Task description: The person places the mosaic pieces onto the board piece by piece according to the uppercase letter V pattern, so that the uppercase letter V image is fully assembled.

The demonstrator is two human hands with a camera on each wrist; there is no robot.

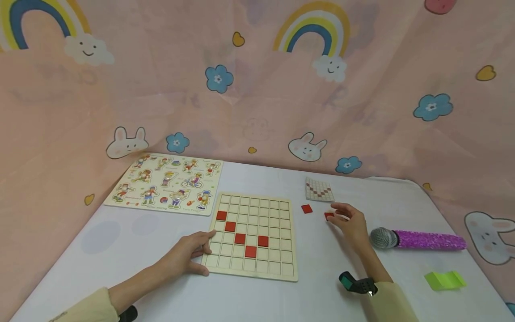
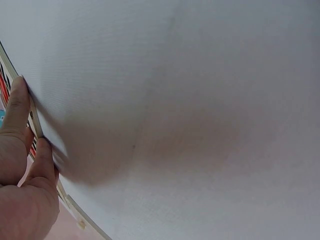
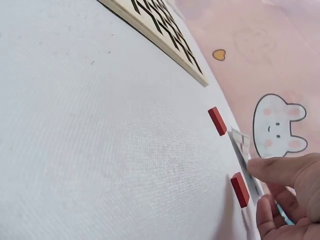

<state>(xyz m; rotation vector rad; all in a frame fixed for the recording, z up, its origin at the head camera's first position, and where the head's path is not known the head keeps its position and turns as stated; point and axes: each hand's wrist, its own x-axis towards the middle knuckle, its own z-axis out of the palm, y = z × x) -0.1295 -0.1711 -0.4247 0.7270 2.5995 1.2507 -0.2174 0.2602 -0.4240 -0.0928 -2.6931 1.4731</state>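
Note:
A pale wooden grid board [image 1: 273,214] lies on the table, with several red square tiles [image 1: 239,239] set in its cells in a slanting line that turns up at the right. At the board's left edge, my left hand [image 1: 183,255] rests its fingertips and thumb against the rim. My right hand [image 1: 352,226] reaches over a loose red tile [image 3: 240,190], thumb and forefinger apart on either side of it; the tile appears still on the table. Another loose red tile [image 1: 307,209] lies nearby. Behind them stands a small pattern card [image 1: 319,189] showing a V of dark red squares.
A picture puzzle board [image 1: 161,183] with cartoon figures lies at the back left. On the right are a microphone with a glittery purple handle [image 1: 430,240] and a bright green piece [image 1: 445,281]. A pink printed cloth [image 1: 257,112] hangs behind the white table.

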